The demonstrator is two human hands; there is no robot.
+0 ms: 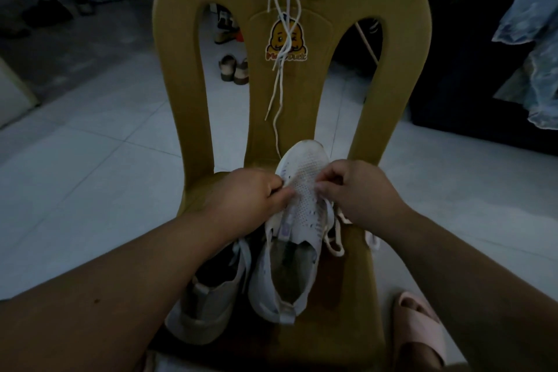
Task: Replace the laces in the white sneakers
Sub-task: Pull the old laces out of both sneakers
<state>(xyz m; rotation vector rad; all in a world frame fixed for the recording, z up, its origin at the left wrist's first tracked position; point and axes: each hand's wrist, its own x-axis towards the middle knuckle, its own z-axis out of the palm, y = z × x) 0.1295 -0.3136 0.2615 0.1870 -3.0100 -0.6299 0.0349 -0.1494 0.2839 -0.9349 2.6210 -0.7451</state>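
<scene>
Sneaker (305, 205) on chair (175, 69), toe pointing away, heel toward person.

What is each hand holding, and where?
Both pinch the white sneaker near the toe: left hand its left edge, right hand its right edge. Whether either grip holds the lace cannot be told.

A mustard-yellow moulded plastic chair (356, 281) stands on a pale tiled floor (105, 160). On its seat lies a white knit sneaker (299, 220), sole down, toe toward the backrest. Just beside it on the left sits a second, greyish-white sneaker (208, 305), near the seat's front left corner. A loose cream lace (333, 243) curls on the seat at the right side of the white knit sneaker. Thin white laces (279, 90) hang down the front of the backrest. On the floor behind the chair stands a pair of brown sandals (234, 68). A pink foam slide (419, 329) rests on the tiles by the seat's right front corner.
</scene>
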